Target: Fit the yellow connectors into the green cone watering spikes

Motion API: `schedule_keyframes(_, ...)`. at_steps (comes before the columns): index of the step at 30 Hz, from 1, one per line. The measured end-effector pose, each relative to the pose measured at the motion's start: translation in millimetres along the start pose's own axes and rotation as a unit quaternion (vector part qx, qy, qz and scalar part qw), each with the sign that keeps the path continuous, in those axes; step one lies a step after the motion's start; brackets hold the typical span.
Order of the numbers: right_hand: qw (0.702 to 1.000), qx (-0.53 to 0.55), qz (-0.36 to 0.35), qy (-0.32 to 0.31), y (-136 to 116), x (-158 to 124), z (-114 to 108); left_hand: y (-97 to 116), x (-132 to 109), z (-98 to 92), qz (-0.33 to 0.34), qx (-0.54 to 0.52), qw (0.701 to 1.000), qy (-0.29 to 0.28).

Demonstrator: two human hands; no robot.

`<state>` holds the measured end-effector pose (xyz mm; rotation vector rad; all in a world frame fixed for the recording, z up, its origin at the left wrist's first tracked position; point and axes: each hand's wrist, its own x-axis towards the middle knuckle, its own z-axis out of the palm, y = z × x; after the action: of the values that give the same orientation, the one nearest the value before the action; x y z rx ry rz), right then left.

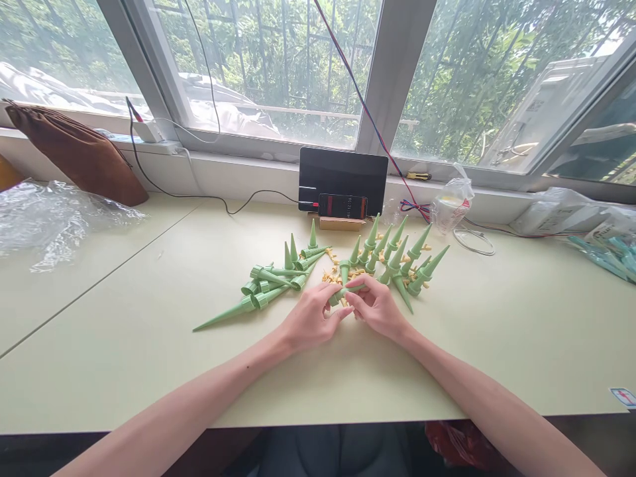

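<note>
Nearest, I have my left hand and right hand pinching one green spike in front of the phone. Farther, loose spikes lie left of the phone, upright spikes right; the tablet stands behind.

A tapered green plastic spike is pointing rightward, wide collar leftward; small yellow fittings are lying just beyond.
</note>
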<state>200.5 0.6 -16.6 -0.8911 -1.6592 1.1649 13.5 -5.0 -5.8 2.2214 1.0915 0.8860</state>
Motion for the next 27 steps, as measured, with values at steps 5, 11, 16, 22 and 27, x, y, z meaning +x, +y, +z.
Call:
schedule_keyframes(5, 1.000, -0.016, -0.012, 0.016, 1.5, 0.6, 0.0, 0.9, -0.4, -0.7, 0.001, -0.009, 1.000, 0.002)
schedule_keyframes(11, 0.999, -0.032, 0.003, 0.032, 2.9, 0.7, -0.1, 0.4, -0.4, -0.9, -0.012, -0.053, 0.999, 0.005)
schedule_keyframes(16, 0.998, -0.036, 0.005, 0.045, 4.6, 1.0, -1.0, -0.1, 0.1, 0.5, -0.023, -0.098, 0.995, 0.004)
schedule_keyframes(22, 0.997, -0.050, 0.012, 0.056, 2.5, 1.3, -0.5, -1.0, 1.2, 2.3, -0.011, -0.120, 0.993, -0.003)
schedule_keyframes(27, 0.997, -0.053, 0.002, 0.047, -1.8, 0.8, 0.2, 0.4, 1.0, 1.1, 0.007, -0.092, 0.996, -0.002)
